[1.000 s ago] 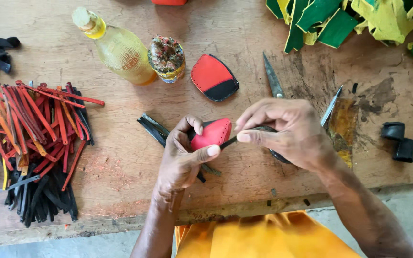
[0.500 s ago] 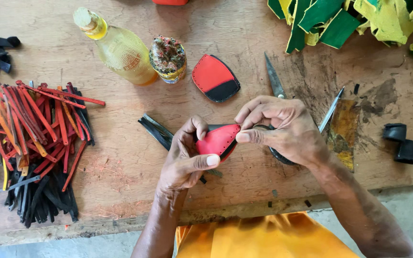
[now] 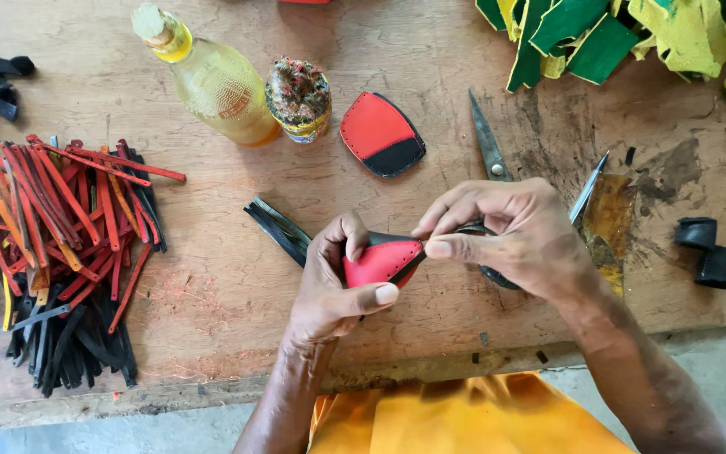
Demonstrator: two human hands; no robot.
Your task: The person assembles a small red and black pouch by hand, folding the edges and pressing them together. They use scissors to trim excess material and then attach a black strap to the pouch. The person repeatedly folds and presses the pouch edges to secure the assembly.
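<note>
We are holding a small red and black leather piece just above the near edge of the wooden bench, between both our hands. Our left hand is cupping it from below and from the left, thumb and forefinger closed on its red face, while the fingers of our right hand are pinching its right tip, closed tight on the black edge. The piece is lying with its long axis running left to right, its pointed end turning toward our right hand, so both hands are touching it and neither is nearer. Behind it, a matching red and black piece is lying flat on the bench, beside a small jar and a bottle of yellow liquid. Scissors are lying partly hidden under our right hand, and a pile of red and black strips is sitting well to the left. Much of the held piece's back is covered by our palm, and we cannot tell what the dark strip by our left hand is.
</note>
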